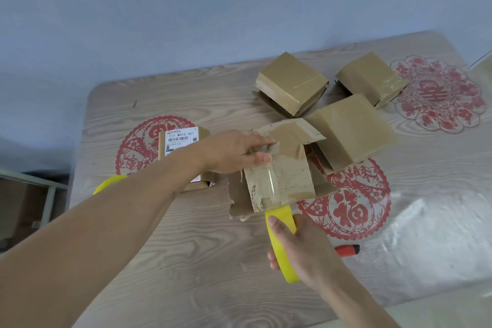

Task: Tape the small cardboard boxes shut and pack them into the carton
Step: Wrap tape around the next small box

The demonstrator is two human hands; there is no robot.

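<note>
Box [282,168] between left hand [234,152] and right hand [298,250]

A wood-grain table [149,253] with rounded corners stands against a plain pale blue wall [186,8]. 4 red paper-cut decorations [436,93] lie under its clear cover. Daylight glares at the right.
</note>
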